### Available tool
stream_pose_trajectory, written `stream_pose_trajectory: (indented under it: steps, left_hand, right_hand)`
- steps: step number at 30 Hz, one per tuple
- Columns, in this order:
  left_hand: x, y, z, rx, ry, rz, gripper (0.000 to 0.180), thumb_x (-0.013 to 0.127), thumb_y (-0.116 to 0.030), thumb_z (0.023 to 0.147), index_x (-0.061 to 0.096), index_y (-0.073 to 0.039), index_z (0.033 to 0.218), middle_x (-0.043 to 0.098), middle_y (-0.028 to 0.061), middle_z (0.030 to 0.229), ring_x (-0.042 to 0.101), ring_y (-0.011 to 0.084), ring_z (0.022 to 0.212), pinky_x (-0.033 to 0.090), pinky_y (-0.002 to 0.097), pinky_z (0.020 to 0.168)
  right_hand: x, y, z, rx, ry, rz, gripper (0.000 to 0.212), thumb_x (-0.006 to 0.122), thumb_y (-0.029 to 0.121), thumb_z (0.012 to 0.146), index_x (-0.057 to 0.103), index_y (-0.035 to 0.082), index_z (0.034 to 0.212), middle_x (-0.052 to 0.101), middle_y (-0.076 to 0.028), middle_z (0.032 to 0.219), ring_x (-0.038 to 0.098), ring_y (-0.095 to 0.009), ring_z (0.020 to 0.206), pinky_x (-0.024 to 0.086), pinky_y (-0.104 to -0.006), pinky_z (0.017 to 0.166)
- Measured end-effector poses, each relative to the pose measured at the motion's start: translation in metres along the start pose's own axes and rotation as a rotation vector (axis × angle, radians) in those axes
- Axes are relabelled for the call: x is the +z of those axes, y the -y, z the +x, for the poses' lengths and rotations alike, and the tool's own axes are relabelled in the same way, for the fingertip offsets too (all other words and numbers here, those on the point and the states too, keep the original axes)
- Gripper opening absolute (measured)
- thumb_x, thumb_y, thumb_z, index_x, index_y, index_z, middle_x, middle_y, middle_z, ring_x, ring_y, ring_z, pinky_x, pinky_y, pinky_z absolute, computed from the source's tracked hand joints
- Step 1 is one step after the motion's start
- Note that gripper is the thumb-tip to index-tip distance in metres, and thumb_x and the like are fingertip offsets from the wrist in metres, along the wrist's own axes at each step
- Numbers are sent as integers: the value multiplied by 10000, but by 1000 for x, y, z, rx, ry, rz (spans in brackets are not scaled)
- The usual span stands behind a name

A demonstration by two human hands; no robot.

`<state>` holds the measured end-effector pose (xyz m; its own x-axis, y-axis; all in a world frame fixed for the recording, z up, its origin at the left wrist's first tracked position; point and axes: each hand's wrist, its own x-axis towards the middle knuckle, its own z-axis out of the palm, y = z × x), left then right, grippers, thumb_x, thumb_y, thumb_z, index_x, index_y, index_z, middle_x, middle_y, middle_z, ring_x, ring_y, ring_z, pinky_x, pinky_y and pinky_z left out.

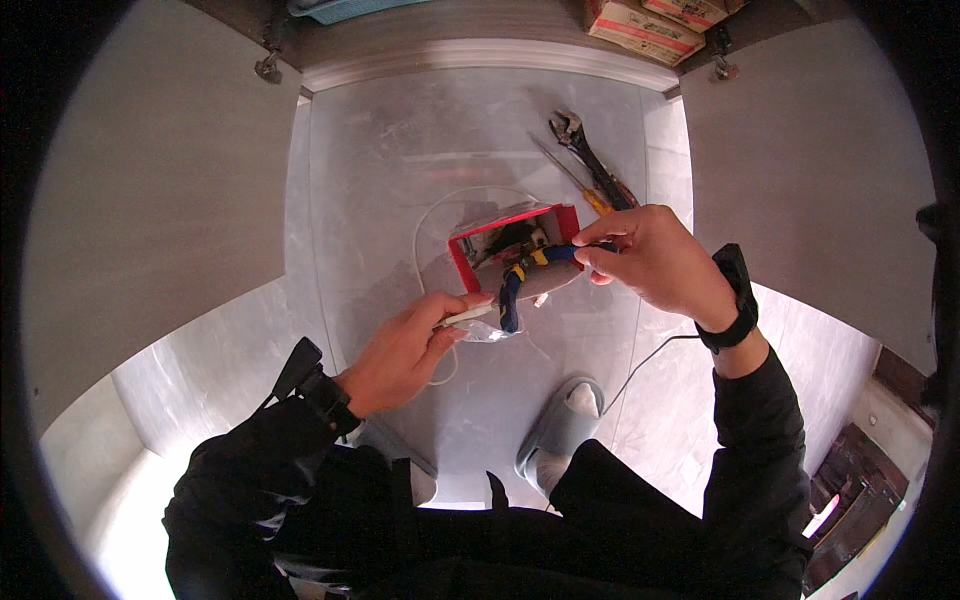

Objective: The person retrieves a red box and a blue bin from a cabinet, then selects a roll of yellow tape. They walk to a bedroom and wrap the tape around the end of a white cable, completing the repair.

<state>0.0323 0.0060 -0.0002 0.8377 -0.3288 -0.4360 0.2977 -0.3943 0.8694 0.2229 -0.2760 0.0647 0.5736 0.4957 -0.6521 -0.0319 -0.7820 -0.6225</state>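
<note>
A pair of pliers (541, 257) with blue and yellow handles hangs over an open red-edged box (462, 268). My right hand (650, 262) pinches one of its handles; the other handle points down toward me, and the jaws are hard to make out against the dark contents. Left of the box, my left hand (405, 345) is closed on a slim white stick-like piece (466, 315), its tip close to the free plier handle. Several dark, mixed items (512, 240) lie inside the box.
On the grey floor (370, 150), an adjustable wrench (590, 155) and a screwdriver with a yellow handle (597, 202) lie beyond my right hand. A thin white cable (418, 235) loops around the box. Cabinet doors (170, 200) stand open on both sides; cartons (645, 30) sit inside.
</note>
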Motion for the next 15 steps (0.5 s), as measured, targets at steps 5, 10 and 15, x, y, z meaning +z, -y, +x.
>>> stream_pose_trajectory:
  steps: [5, 10, 15]
  left_hand:
    - [-6, -8, 3, -12, -1, -11, 258, 568, -147, 1124, 551, -1, 1336, 677, 203, 1226, 683, 349, 1094, 535, 438, 948]
    - [-23, -13, 4, -158, -72, -53, 246, 573, -135, 1127, 542, -36, 1351, 676, 160, 1122, 660, 257, 1028, 526, 393, 901]
    - [-21, -13, 20, 177, -471, -266, 217, 657, -86, 1084, 615, -42, 1292, 639, 59, 1093, 603, 139, 962, 504, 290, 810]
  right_hand:
    - [4, -12, 7, -178, -5, -86, 216, 787, 133, 995, 817, 6, 1167, 734, -127, 988, 724, -208, 822, 572, -320, 736]
    - [10, -23, 15, -387, 31, -263, 182, 823, 133, 960, 843, 52, 1122, 698, -106, 986, 688, -221, 880, 560, -357, 763]
    - [9, -23, 16, -336, 62, -184, 209, 786, 158, 1007, 809, 22, 1164, 713, -108, 1003, 710, -215, 831, 570, -352, 738]
